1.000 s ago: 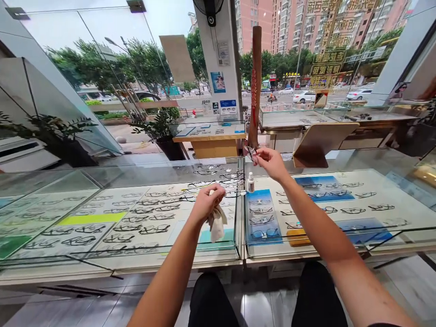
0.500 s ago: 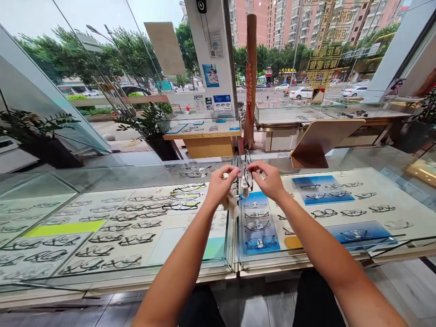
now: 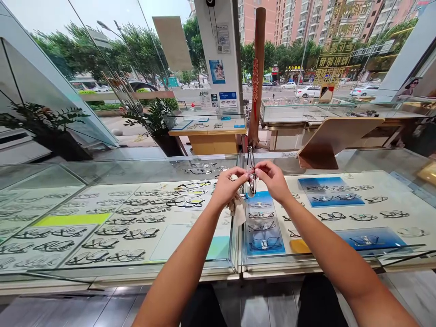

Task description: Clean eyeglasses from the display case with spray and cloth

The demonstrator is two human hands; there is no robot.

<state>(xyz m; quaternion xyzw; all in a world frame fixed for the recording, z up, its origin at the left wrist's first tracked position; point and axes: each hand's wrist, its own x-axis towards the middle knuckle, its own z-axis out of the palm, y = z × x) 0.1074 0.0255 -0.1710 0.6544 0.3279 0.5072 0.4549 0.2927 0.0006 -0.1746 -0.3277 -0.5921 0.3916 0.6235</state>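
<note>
A pair of dark-framed glasses (image 3: 252, 159) is held upright above the glass counter. My right hand (image 3: 273, 180) pinches the frame from the right. My left hand (image 3: 229, 187) has its fingertips at the same frame, and a pale cloth (image 3: 239, 211) hangs from its closed fingers. Both hands nearly meet at the glasses. Behind the lower part of the frame, a small white bottle is mostly hidden.
The glass display counter (image 3: 238, 268) spans the view, with many glasses inside. A wooden stand (image 3: 335, 138) rests on its far right part. Beyond are a smaller display table (image 3: 213, 135), a wooden post (image 3: 258, 77) and potted plants (image 3: 168, 143).
My hands have come closer together at the glasses. The view has shifted slightly, so the counter and background appear farther right. The cloth hangs a little lower.
</note>
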